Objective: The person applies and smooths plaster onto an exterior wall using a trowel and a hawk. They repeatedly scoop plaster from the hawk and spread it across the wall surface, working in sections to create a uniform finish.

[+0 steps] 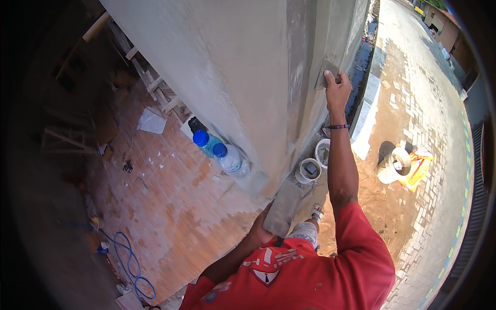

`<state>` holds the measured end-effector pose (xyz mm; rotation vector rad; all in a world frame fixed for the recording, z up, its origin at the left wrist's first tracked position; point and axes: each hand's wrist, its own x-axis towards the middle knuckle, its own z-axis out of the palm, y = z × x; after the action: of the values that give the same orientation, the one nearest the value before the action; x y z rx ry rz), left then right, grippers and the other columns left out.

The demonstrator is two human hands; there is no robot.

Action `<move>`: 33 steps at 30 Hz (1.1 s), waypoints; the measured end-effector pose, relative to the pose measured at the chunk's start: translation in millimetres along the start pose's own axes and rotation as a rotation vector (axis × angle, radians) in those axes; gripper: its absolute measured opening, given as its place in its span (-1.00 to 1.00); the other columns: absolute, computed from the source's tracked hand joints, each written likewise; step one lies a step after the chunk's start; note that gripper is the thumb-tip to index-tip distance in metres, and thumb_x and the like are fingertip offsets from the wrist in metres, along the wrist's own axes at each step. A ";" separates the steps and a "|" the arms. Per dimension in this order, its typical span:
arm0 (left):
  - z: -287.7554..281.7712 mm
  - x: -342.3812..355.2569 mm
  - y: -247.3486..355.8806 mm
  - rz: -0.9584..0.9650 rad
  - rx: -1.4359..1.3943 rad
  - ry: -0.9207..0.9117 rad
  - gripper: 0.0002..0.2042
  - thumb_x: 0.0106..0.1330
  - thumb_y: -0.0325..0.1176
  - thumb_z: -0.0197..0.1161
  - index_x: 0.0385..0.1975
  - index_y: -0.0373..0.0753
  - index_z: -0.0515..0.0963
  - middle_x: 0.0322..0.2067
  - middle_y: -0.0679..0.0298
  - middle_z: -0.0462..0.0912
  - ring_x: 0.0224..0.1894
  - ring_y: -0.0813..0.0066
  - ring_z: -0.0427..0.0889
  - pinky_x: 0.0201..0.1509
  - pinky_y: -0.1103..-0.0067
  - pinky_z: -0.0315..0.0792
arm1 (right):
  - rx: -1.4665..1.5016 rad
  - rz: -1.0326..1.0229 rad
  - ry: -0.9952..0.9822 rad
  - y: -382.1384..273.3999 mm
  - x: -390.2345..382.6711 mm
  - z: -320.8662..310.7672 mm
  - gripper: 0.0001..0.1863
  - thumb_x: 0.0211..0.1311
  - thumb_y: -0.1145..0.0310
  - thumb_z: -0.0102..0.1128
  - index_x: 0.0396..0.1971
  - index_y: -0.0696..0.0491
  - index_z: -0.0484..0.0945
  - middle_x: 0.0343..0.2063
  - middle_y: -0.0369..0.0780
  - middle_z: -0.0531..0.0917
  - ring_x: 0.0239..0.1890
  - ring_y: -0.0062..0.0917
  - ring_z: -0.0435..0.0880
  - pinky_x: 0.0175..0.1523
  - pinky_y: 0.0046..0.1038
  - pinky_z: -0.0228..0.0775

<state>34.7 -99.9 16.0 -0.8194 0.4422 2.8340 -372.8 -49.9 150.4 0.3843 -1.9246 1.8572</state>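
Note:
With my right arm stretched forward, my right hand pinches a thin, flat grey scraper between thumb and fingers. The scraper lies against the grey plastered wall, near a groove in its surface. Low by my waist, my left hand is closed round the edge of a rectangular grey board, which looks like a plasterer's hawk. Its face is smeared with grey, and some of my left fingers are hidden under it. Two small buckets, a near one and a farther one, stand at the wall's foot.
Two blue-capped plastic bottles stand on a ledge left of the wall. Left lies a tiled floor with a blue hose and scrap wood. A gutter, another bucket and an orange-yellow sack are right.

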 end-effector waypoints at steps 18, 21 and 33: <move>-22.3 -9.0 0.4 -0.127 -0.259 -0.079 -0.63 0.39 -0.20 -0.07 0.11 -0.23 0.34 -0.18 0.06 0.54 -0.18 0.12 0.58 -0.18 0.20 0.55 | 0.156 -0.113 0.122 -41.9 -136.4 -18.9 -0.70 0.05 0.42 0.38 -0.32 0.18 0.42 -0.23 -0.18 0.44 -0.22 -0.59 0.46 -0.33 -0.62 0.43; -18.9 -18.4 2.4 -0.108 -0.252 -0.039 -0.63 0.40 -0.19 -0.07 0.10 -0.25 0.35 -0.17 0.04 0.54 -0.16 0.09 0.58 -0.15 0.16 0.55 | 0.012 -0.279 0.201 -69.1 -124.4 -5.9 -0.68 0.01 0.42 0.41 -0.36 0.19 0.42 -0.14 -0.12 0.37 -0.20 -0.54 0.45 -0.39 -0.69 0.45; -54.6 -20.4 3.5 -0.067 -0.188 -0.054 -0.61 0.37 -0.23 -0.06 0.10 -0.32 0.34 -0.14 0.01 0.53 -0.13 0.01 0.58 -0.06 0.06 0.49 | -0.317 -0.197 0.077 -17.4 -159.7 13.0 -0.62 -0.08 0.37 0.42 -0.33 0.18 0.42 -0.39 -0.07 0.48 -0.28 -0.20 0.42 -0.19 -0.28 0.27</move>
<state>78.0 -122.3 -16.1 -0.7712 0.1394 2.8580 -227.6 -79.7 87.4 0.3775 -2.0056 1.3955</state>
